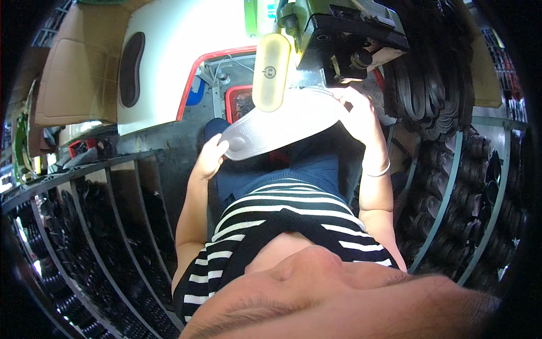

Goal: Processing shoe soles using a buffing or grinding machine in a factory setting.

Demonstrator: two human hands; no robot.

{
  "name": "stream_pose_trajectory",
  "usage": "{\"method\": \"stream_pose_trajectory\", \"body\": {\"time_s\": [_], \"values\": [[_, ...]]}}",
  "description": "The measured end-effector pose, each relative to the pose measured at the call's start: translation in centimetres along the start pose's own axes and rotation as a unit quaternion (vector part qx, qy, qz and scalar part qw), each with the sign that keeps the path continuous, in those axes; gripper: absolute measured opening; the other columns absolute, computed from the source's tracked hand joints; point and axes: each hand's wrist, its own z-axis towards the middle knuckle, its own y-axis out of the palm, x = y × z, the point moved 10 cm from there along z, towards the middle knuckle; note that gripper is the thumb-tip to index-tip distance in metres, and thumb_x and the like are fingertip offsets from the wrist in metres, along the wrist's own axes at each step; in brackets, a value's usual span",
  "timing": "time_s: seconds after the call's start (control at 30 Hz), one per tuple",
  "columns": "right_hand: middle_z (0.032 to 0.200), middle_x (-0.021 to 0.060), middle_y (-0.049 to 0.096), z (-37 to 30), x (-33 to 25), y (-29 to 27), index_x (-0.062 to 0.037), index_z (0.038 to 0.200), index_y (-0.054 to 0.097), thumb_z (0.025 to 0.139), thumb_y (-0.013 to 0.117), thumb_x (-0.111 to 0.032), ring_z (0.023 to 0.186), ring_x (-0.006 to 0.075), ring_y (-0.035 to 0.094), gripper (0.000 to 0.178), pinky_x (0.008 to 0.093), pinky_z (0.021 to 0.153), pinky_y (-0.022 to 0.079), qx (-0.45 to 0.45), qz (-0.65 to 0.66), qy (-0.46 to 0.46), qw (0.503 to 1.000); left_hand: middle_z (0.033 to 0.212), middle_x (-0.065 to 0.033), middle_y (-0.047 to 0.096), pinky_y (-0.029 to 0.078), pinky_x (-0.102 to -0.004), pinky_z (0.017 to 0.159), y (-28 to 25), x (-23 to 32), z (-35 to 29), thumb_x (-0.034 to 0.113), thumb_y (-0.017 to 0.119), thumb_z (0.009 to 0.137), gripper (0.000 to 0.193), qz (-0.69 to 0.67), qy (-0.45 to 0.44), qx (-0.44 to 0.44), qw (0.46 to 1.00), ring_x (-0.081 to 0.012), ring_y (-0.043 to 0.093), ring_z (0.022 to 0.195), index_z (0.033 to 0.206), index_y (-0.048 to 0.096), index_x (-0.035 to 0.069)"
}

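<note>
A pale, textured shoe sole (299, 120) is stretched between my two hands above my lap, tilted so that its right end is higher and farther away. My left hand (211, 159) pinches its narrower end beside a round raised patch. At the wide end my right hand (361, 117) has hold of the edge, close under the head of a dark green and black machine (344, 42). That end lies in bright light at the machine; whether it touches the working part, I cannot tell. A yellow oval lamp (272, 73) covers part of the sole's far edge.
Around the red-edged cutout of the white worktable (164, 56) lies a dark sole-shaped piece (132, 69), with cardboard (79, 68) at left. Dark soles (426, 85) hang at right. Metal racks (107, 198) with black pieces stand both sides. A red basket (231, 104) sits below.
</note>
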Motion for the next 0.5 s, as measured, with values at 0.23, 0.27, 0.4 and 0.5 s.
{"method": "stream_pose_trajectory", "body": {"time_s": [0.23,0.27,0.4,0.5], "values": [[0.068,0.0087,0.06,1.6,-0.4,4.2,-0.0008,0.084,0.062,0.083,0.06,-0.014,0.058,0.0144,0.056,0.013,0.0266,0.056,0.046,-0.097,-0.236,-0.122,0.959,0.105,-0.0061,0.061,0.047,-0.0264,0.079,3.2,-5.7,-2.3,0.013,0.056,0.088,0.036,0.126,-0.089,-0.118,0.981,-0.012,0.057,0.087,0.12,0.051,-0.002],[0.067,0.008,0.06,1.6,-1.6,4.1,-0.0026,0.077,0.062,0.082,0.06,-0.014,0.057,0.0151,0.057,0.012,0.0274,0.055,0.046,-0.062,-0.279,-0.154,0.946,0.104,-0.0059,0.062,0.047,-0.0264,0.079,4.3,-6.3,-2.2,0.013,0.056,0.088,0.034,0.145,-0.096,-0.14,0.975,-0.0117,0.057,0.087,0.118,0.052,-0.001],[0.064,0.0069,0.059,1.6,-1.4,4.4,-0.0078,0.069,0.062,0.079,0.065,-0.02,0.057,0.017,0.059,0.016,0.0296,0.053,0.047,0.037,-0.17,-0.199,0.964,0.1,-0.0095,0.062,0.049,-0.0254,0.075,6.9,-7.7,-0.9,0.008,0.055,0.088,0.028,0.205,-0.1,-0.117,0.967,-0.0136,0.06,0.08,0.113,0.053,-0.003],[0.067,0.0069,0.06,1.6,-0.8,3.8,-0.005,0.079,0.062,0.067,0.078,-0.029,0.058,0.0186,0.059,0.031,0.0297,0.053,0.048,0.056,-0.132,-0.196,0.97,0.106,-0.0152,0.061,0.051,-0.0293,0.08,4.2,-8.5,0.9,0.003,0.051,0.088,0.029,0.119,-0.049,-0.077,0.989,-0.0204,0.063,0.087,0.115,0.048,-0.007]]}}
